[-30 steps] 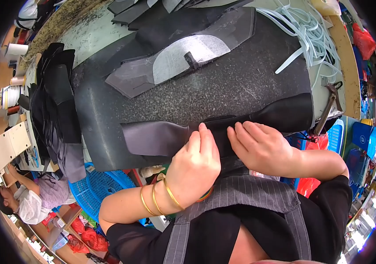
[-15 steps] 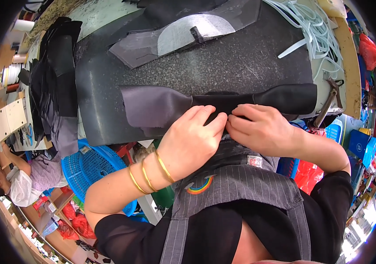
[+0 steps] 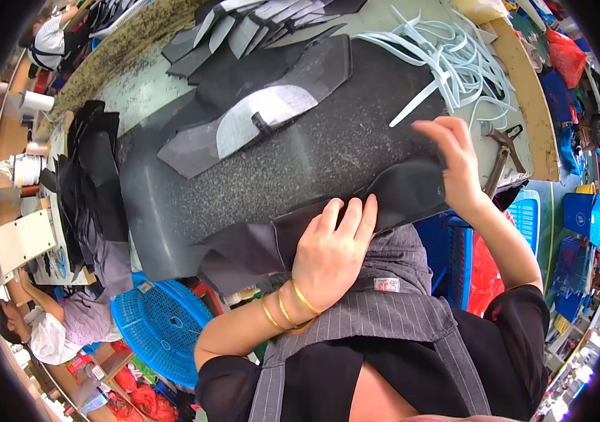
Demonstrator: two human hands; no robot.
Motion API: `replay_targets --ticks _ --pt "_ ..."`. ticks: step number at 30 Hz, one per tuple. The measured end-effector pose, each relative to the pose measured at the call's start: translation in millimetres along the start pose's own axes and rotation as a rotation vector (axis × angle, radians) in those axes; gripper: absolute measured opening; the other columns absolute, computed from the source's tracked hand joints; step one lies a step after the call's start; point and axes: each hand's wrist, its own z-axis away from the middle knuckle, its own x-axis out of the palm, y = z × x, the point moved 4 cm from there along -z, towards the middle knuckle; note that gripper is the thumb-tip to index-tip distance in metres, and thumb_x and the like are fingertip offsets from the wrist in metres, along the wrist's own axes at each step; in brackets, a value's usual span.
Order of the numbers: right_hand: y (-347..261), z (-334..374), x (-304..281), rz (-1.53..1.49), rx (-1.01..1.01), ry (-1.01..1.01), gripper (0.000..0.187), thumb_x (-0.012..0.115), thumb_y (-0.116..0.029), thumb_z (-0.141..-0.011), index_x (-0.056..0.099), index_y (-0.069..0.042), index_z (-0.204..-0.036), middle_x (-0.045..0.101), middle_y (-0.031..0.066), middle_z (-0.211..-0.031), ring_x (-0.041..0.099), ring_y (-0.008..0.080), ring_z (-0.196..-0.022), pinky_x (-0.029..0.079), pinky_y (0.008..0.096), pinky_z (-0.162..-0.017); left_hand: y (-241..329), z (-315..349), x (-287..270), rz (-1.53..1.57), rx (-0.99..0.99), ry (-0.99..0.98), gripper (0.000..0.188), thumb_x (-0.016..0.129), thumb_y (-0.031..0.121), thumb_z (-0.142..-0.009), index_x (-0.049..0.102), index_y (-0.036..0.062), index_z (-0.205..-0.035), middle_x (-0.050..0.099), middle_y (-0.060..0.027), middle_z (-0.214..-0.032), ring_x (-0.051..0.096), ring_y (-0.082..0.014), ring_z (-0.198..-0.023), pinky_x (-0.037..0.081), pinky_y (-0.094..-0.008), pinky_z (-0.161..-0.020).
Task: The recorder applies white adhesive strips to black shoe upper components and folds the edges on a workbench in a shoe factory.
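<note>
A long black leather-like piece (image 3: 405, 193) lies along the near edge of a dark work mat (image 3: 300, 148). Its left end (image 3: 243, 253) is greyer and hangs over the edge. My left hand (image 3: 335, 243) lies on the middle of the piece, fingers stretched out and pressing it down. Raised over the right end is my right hand (image 3: 458, 165), its fingers apart and slightly bent, with nothing seen in it. Near it are pale blue strips (image 3: 447, 77) in a tangle and a hammer (image 3: 500, 158). Farther back on the mat rests a dark piece with a whitish half-round patch (image 3: 261, 116).
Grey-black cut pieces (image 3: 243, 32) are stacked at the back. More dark pieces (image 3: 96, 190) drape over the left side. A blue basket (image 3: 159, 327) stands below left, and another blue basket (image 3: 525, 214) at right. At far left, another person (image 3: 68, 320) is beside a cream machine (image 3: 15, 243).
My right hand has left the piece and risen rightward toward the strips and hammer. My left hand has flattened onto the piece. The view has turned, showing more of the table's back.
</note>
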Motion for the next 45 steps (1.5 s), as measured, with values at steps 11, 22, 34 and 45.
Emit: replay_targets --ticks 11,22,34,45 --pt "3 -1 40 -0.163 -0.104 -0.304 0.034 0.07 -0.003 -0.069 0.052 -0.004 -0.097 0.057 0.0145 -0.086 0.064 0.0372 -0.078 0.054 0.0455 -0.064 0 -32 19 0.332 -0.157 0.102 0.028 0.077 0.013 -0.083 0.066 -0.0065 -0.1 0.059 -0.0191 -0.119 0.057 -0.0363 -0.102 0.05 -0.0429 -0.089" --pt "-27 41 26 -0.266 -0.307 -0.07 0.039 0.078 -0.011 -0.08 0.067 0.0 -0.116 0.066 0.0162 -0.116 0.065 0.0306 -0.097 0.054 0.0399 -0.084 -21 -41 14 0.542 -0.474 0.143 0.024 0.054 0.014 -0.102 0.048 0.0002 -0.084 0.059 -0.0234 -0.078 0.059 -0.0456 -0.078 0.046 -0.053 -0.068" --pt "-31 38 38 -0.035 -0.184 -0.132 0.033 0.071 -0.015 -0.084 0.068 0.001 -0.112 0.068 0.0144 -0.116 0.063 0.0279 -0.106 0.05 0.0369 -0.095 -8 -38 12 0.51 -0.234 0.233 0.021 0.06 0.011 -0.1 0.068 0.0012 -0.117 0.07 -0.0183 -0.096 0.066 -0.0352 -0.089 0.053 -0.0404 -0.081" --pt "20 6 43 -0.673 0.609 -0.163 0.03 0.078 -0.005 -0.085 0.058 0.0 -0.106 0.071 0.0106 -0.087 0.072 0.0166 -0.085 0.055 0.0293 -0.079 17 -15 36 -0.063 0.021 0.104 0.048 0.065 0.011 -0.08 0.065 -0.0053 -0.125 0.063 -0.0174 -0.133 0.056 -0.0273 -0.104 0.052 -0.0331 -0.089"
